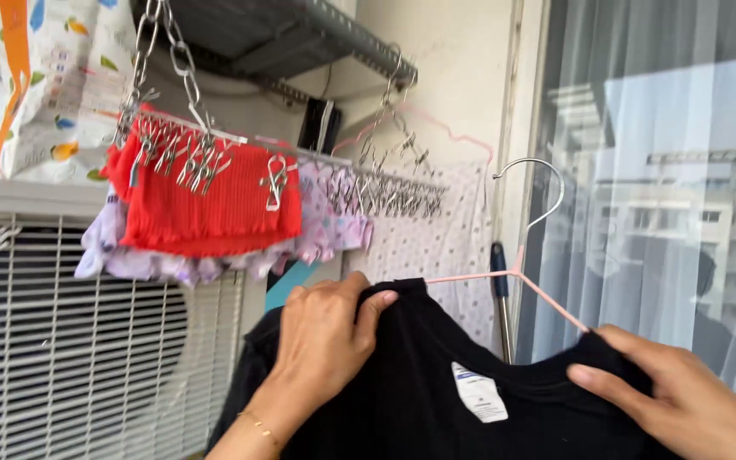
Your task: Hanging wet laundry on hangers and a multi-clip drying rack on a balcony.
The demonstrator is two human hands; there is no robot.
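- A black cotton T-shirt with a white neck label hangs between both hands, filling the lower middle of the view.
- A white slatted grille stands to the left of the left hand.
- A metal clip drying rack hangs on chains above the left hand, carrying a red ribbed garment and pale lilac pieces.
- The left hand is clamped on the shirt's left shoulder.
- The right hand pinches the shirt's right shoulder, fingers closed on the cloth.
- A thin pink wire hanger with a silver hook sits inside the collar, rising between the hands.
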